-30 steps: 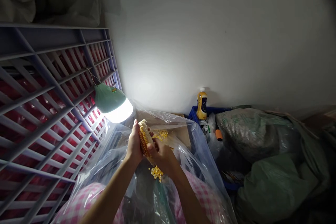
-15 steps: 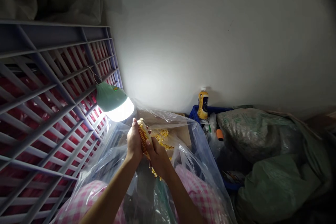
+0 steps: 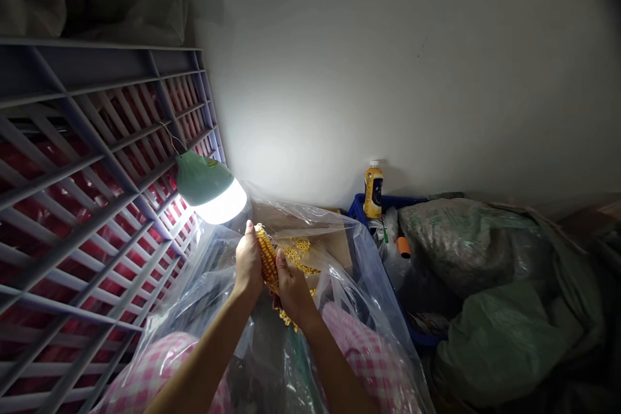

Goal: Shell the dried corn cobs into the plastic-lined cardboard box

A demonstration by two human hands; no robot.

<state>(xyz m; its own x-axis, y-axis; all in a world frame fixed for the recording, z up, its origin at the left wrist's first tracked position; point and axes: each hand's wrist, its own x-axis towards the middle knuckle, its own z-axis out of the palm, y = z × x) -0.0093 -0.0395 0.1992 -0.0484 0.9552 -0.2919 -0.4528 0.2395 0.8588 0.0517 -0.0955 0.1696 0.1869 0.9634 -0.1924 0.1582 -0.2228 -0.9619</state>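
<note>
A yellow corn cob [image 3: 266, 255] stands nearly upright between both hands, over an open clear plastic bag [image 3: 359, 259]. My left hand [image 3: 248, 262] is wrapped round the cob's left side. My right hand [image 3: 292, 288] grips its lower right side, thumb pressed against the kernels. Loose kernels [image 3: 298, 259] lie in the bag beyond the hands, and some more [image 3: 286, 318] show below my right hand. The cob's lower end is hidden by my right hand.
A lit green lamp [image 3: 209, 186] hangs from a grey slatted crate [image 3: 97, 174] on the left. A yellow bottle [image 3: 373, 190] stands in a blue crate [image 3: 359, 207] by the white wall. Grey-green sacks [image 3: 485, 297] fill the right side. Pink checked trousers cover my knees.
My right hand has slid a little up the cob and closer to the left hand. Fewer kernels show under it than a second ago. The cob has stayed about where it was.
</note>
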